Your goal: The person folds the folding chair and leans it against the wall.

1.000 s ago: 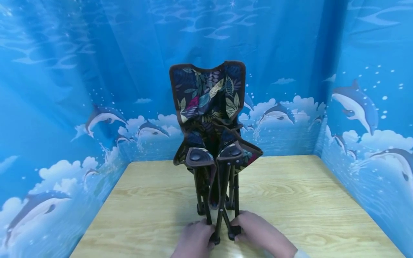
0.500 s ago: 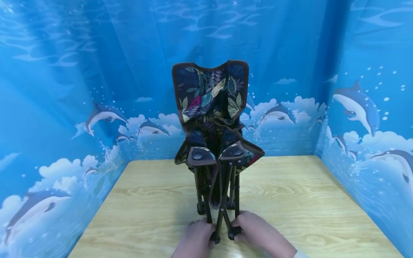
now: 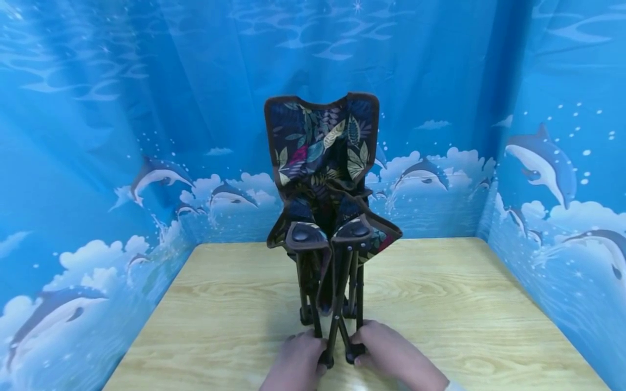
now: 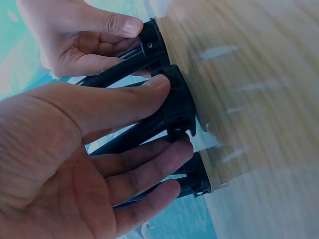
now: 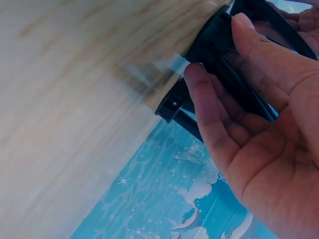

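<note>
A half-folded camping chair (image 3: 320, 144) with dark leaf-print fabric and black tube legs stands upright in the head view. My left hand (image 3: 295, 361) pinches its left front foot (image 3: 326, 359) between thumb and fingers. On the other side, my right hand (image 3: 386, 347) grips the right front foot (image 3: 353, 354). The left wrist view shows thumb and fingertips on the black plastic foot (image 4: 182, 99), with the right hand (image 4: 84, 42) close beside it. In the right wrist view, thumb and fingers hold the other foot (image 5: 212, 42) against the tabletop.
The chair stands on a pale wood-grain table (image 3: 220, 326). A blue curtain with dolphins (image 3: 195, 81) surrounds the table at the back and both sides. Behind the front legs, a rear foot (image 3: 305, 315) rests on the tabletop.
The chair's upper part has shifted slightly right in the head view. Both hands keep their hold on the front feet in almost the same place.
</note>
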`<move>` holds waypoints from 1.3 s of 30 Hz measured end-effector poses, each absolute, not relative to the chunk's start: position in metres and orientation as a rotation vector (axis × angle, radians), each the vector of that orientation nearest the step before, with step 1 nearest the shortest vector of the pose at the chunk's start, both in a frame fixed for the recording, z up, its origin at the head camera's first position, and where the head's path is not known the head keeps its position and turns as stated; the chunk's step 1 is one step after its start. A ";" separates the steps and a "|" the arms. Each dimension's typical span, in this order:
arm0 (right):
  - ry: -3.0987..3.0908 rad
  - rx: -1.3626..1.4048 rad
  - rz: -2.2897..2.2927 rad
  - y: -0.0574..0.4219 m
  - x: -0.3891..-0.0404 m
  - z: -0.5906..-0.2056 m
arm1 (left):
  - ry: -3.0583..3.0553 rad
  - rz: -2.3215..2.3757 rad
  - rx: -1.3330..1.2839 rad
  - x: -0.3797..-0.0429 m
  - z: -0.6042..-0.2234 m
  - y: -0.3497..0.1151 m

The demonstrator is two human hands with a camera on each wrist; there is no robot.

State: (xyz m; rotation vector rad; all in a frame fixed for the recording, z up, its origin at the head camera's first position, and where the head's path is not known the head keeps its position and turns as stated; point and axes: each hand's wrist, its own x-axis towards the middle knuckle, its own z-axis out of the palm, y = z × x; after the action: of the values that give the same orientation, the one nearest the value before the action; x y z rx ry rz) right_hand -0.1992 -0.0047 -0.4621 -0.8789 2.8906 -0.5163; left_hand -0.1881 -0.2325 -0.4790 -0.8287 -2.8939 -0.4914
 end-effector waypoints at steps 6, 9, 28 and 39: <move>2.901 -0.862 -0.531 -0.007 -0.199 -0.462 | -2.922 -0.483 -0.816 -0.192 -0.481 -0.232; 2.904 -0.849 -0.537 -0.008 -0.200 -0.461 | -2.910 -0.474 -0.821 -0.194 -0.483 -0.233; 2.890 -0.795 -0.567 -0.007 -0.208 -0.462 | -2.876 -0.400 -0.855 -0.200 -0.480 -0.233; 2.885 -0.816 -0.590 -0.007 -0.213 -0.463 | -2.869 -0.362 -0.855 -0.204 -0.478 -0.232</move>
State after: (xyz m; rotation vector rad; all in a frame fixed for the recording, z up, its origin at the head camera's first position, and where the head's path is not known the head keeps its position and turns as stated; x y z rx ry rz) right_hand -0.2134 -0.0065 -0.4629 -0.8159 2.8855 -0.5898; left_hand -0.2041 -0.2323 -0.4784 -0.8554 -2.8690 -0.3618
